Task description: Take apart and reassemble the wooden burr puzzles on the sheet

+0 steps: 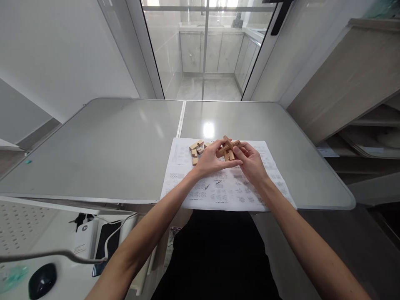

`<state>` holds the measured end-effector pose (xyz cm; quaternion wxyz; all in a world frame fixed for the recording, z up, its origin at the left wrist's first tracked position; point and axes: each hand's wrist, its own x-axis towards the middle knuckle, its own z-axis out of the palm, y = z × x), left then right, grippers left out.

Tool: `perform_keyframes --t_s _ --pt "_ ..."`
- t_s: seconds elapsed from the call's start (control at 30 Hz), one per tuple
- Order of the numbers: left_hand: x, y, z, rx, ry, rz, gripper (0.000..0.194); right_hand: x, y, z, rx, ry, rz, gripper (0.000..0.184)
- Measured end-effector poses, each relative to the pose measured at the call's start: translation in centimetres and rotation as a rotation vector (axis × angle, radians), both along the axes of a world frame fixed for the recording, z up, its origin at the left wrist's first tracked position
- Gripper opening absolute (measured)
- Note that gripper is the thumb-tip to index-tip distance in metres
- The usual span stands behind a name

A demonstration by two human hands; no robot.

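Observation:
Several interlocking wooden puzzle pieces (229,155) are held together between my two hands, above a printed sheet. My left hand (210,159) grips them from the left, its thumb stretched along underneath. From the right, my right hand (251,163) pinches the same pieces with thumb and fingers. Dark marks show on some of the wood. Loose notched wooden blocks (195,152) lie on the sheet just left of my left hand. The instruction sheet (184,179) is covered with small diagrams and lies flat under both hands.
The grey table (125,150) has a seam and rounded corners. At lower left, a lower surface holds a black mouse (42,281), a white power bank (86,238), a phone (108,241) and a cable (62,254). Shelves (368,125) stand at right, beyond the table a glass door (193,50).

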<state>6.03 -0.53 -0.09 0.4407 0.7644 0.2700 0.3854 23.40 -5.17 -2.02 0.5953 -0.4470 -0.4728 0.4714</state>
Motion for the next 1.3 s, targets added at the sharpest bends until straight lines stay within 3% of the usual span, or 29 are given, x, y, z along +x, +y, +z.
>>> perform_keyframes --t_s 0.23,0.4,0.63,0.73,0.9,1.13,1.3 --pt "0.4 0.0 -0.8 0.017 0.037 0.151 0.068 0.3 0.7 -0.9 0.083 -0.005 -0.202 0.033" --pt "0.5 0.0 -1.0 0.041 0.063 0.220 0.056 0.4 0.8 -0.9 0.091 -0.046 -0.246 0.031" --pt "1.1 -0.2 -1.9 0.296 0.040 0.270 0.031 -0.2 0.6 -1.1 0.168 -0.139 -0.378 0.030" --pt "1.4 -0.4 -2.2 0.190 0.028 0.256 0.023 -0.6 0.5 -1.3 0.262 -0.240 -0.427 0.027" --pt "1.4 -0.2 -2.1 -0.037 -0.007 0.244 0.025 -1.0 0.2 -1.1 0.403 -0.428 -0.460 0.011" --pt "1.0 0.3 -1.9 -0.356 -0.125 0.035 0.037 -1.1 0.1 -0.9 0.424 -0.409 -0.465 0.013" --pt "0.8 0.6 -1.6 -0.554 -0.200 -0.036 0.046 -1.1 0.3 -0.7 0.332 -0.190 -0.377 0.021"
